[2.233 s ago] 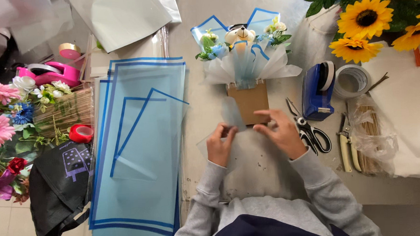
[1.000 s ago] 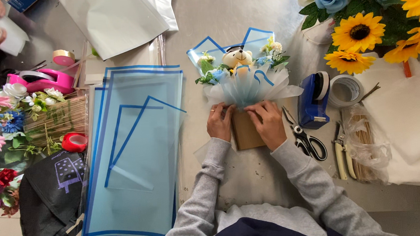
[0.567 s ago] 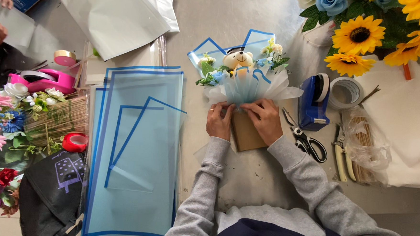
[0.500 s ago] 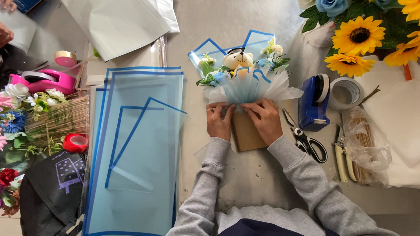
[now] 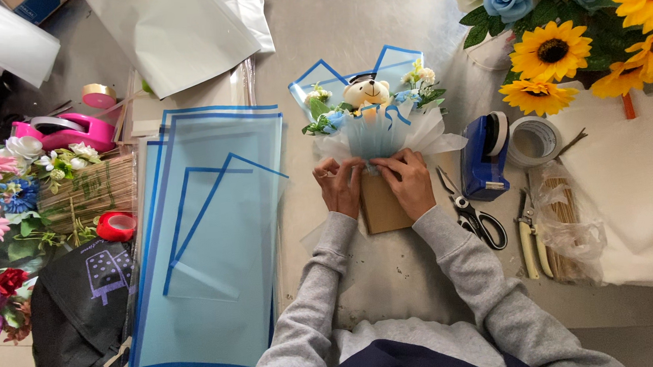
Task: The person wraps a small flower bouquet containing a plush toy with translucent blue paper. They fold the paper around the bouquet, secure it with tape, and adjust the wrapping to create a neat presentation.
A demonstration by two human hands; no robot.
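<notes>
A small bouquet [image 5: 371, 118] lies on the grey table, with a toy bear, white and blue flowers, pale blue tissue and blue-edged clear wrap. Its base is a brown paper-wrapped handle [image 5: 382, 207]. My left hand [image 5: 339, 184] pinches the wrap at the neck of the bouquet on the left side. My right hand [image 5: 408, 181] presses on the same neck from the right, fingers curled over the top of the brown handle. Both hands touch each other's fingertips at the gathered tissue.
A stack of blue-edged clear sheets [image 5: 210, 234] lies to the left. Scissors [image 5: 473, 213], a blue tape dispenser [image 5: 485, 156], a tape roll [image 5: 534, 141] and pliers [image 5: 530, 232] are to the right. Sunflowers [image 5: 558, 52] stand at the top right; a pink dispenser [image 5: 67, 131] at left.
My hands moved up from the bottom of the brown handle to the bouquet's neck. Over the last half second they barely shifted.
</notes>
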